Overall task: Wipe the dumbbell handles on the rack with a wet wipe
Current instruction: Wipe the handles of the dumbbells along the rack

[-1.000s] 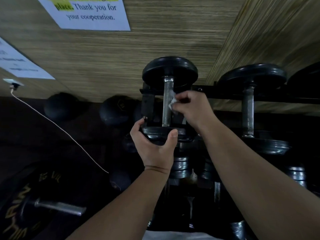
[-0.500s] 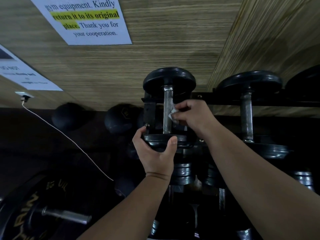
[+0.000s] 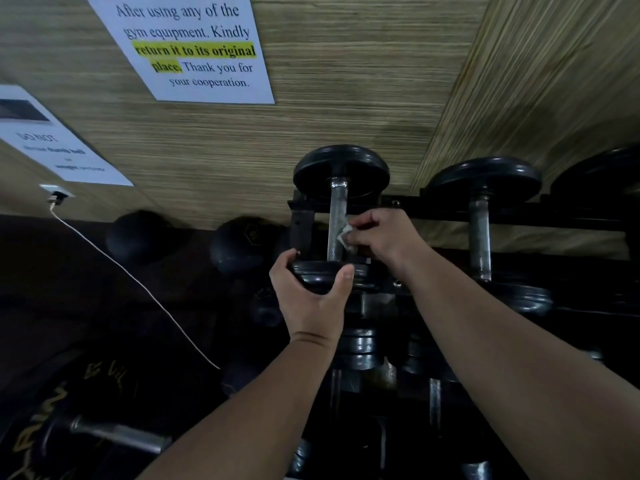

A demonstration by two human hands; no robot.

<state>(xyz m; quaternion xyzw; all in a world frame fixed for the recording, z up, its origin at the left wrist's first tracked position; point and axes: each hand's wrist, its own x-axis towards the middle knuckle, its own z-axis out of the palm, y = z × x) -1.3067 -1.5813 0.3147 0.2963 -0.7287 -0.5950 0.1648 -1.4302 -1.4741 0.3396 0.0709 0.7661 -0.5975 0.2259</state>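
Left hand [image 3: 313, 299] grips dumbbell plate [image 3: 329, 273]; right hand [image 3: 379, 237] presses wipe [image 3: 344, 237] against handle [image 3: 336, 223].

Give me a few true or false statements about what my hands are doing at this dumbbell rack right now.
The right hand holds a white wet wipe against a dumbbell handle. True.
The left hand hangs free. False: it grips that dumbbell's near plate.
The neighbouring dumbbell's handle is being touched. False: no hand is on it.
A printed notice hangs on the wall. True.
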